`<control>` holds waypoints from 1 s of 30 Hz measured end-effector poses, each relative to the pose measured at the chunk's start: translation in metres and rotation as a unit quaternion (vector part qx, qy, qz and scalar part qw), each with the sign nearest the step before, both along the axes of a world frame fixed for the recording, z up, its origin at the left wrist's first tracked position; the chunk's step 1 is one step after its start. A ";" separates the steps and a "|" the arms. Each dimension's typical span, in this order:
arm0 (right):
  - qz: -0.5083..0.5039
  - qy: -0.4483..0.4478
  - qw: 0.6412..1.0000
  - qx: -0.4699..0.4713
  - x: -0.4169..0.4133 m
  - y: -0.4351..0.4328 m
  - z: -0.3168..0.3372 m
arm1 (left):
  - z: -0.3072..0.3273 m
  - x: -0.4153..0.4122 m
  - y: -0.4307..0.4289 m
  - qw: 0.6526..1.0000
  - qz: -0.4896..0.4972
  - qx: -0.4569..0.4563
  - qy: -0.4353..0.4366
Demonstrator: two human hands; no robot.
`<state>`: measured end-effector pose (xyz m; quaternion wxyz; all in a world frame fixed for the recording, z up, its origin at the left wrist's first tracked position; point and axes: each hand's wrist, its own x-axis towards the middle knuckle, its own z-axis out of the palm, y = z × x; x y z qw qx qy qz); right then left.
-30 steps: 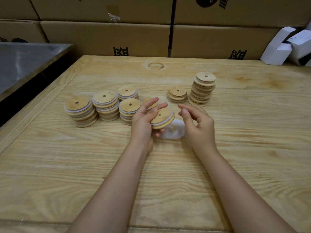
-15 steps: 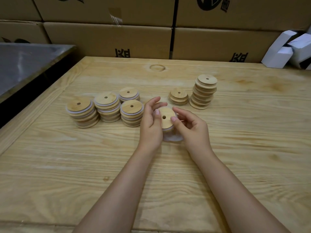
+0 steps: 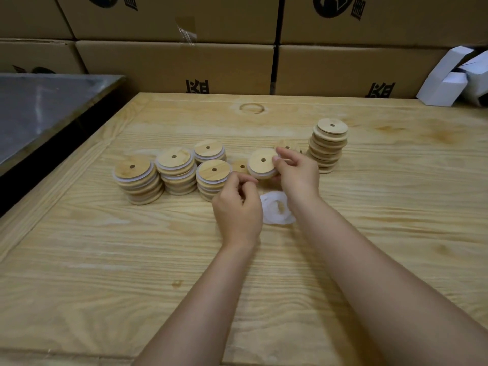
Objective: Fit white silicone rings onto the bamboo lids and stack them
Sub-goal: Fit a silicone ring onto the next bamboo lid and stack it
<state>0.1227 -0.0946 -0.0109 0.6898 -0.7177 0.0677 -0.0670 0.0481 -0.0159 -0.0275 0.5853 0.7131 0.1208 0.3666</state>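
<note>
My right hand (image 3: pixel 298 175) pinches a bamboo lid (image 3: pixel 262 162) with a white ring round its rim, held just above the table. Beside it, my left hand (image 3: pixel 237 207) hovers with loosely curled fingers and holds nothing. A small pile of white silicone rings (image 3: pixel 277 207) lies between my wrists. Several stacks of ringed lids (image 3: pixel 175 170) stand to the left, and a single low lid (image 3: pixel 240 166) sits between them and the held lid. A tall stack of bare lids (image 3: pixel 328 143) stands at the right, with a short one (image 3: pixel 287 147) partly hidden behind my right fingers.
Everything sits on a wooden table (image 3: pixel 132 260) with a raised border. Cardboard boxes (image 3: pixel 174 64) form a wall behind the table. Small white boxes (image 3: pixel 449 80) lie at the back right. A grey metal surface (image 3: pixel 39 107) adjoins the table on the left.
My left hand has let go of the ringed lid and drawn back toward me. My right hand now holds the lid alone and has carried it farther away, toward the stacks.
</note>
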 end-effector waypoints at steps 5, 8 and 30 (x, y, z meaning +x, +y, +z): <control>0.045 0.046 0.997 -0.051 0.019 0.019 0.002 | 0.001 0.000 0.001 0.999 -0.022 -0.027 -0.011; 0.063 0.038 0.992 -0.103 0.020 0.024 0.002 | 0.001 0.001 0.002 0.999 -0.025 -0.045 -0.013; 0.072 -0.147 0.748 -0.643 0.029 -0.006 -0.006 | 0.001 -0.001 0.001 0.997 -0.048 -0.068 -0.001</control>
